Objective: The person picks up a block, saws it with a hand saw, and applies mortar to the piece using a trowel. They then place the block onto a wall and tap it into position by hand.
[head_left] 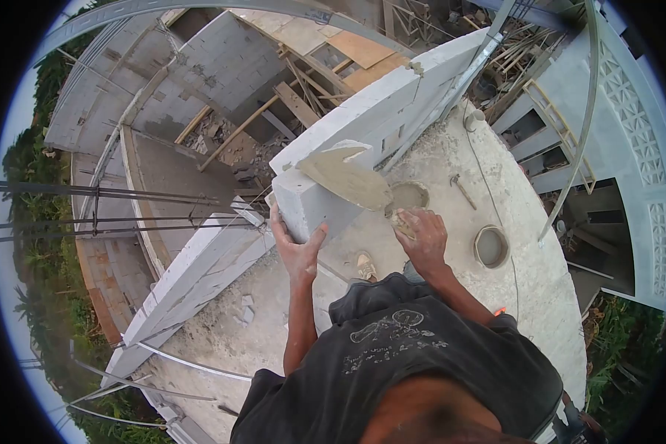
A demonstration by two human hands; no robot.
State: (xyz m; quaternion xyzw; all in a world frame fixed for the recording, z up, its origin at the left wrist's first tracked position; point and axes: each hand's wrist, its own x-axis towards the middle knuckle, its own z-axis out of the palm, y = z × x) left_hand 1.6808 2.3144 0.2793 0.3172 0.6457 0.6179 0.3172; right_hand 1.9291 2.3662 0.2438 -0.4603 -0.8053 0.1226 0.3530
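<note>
A person is standing on a concrete slab (436, 325) high on a building site. The left hand (297, 248) is gripping the lower end of a white block (325, 196) atop the wall. The right hand (422, 238), just right of the block, is closing around a trowel (348, 181) spreading mortar on it. A bucket (490, 246) is sitting farther right.

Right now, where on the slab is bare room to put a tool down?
Bare patches: between the bucket and the slab edge, and left of the left hand, by the low wall. Crowded: around the right hand, where trowel, mortar pan and hammer lie close.
</note>
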